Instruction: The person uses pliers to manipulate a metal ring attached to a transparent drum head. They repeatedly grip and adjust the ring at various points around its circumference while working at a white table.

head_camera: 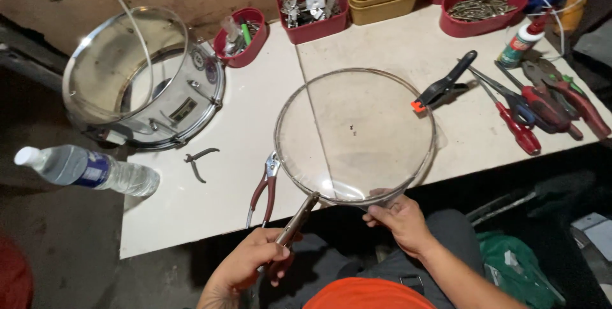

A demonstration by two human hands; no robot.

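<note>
We see L hand [245, 264] clamped on pliers [294, 222] gripping clear drumhead [355, 136] hoop; R hand [400, 220] pinches near rim.

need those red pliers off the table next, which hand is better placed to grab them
Left, probably. The left hand sits just below the red pliers, though it holds a tool. The right hand grips the drum head.

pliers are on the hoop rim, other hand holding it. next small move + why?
Probably squeeze and work the pliers a little further along the rim. Their tip meets the near edge of the clear drumhead hoop, the left hand grips the handles, and the right hand steadies the same near edge, so the hoop looks braced for it.
</note>
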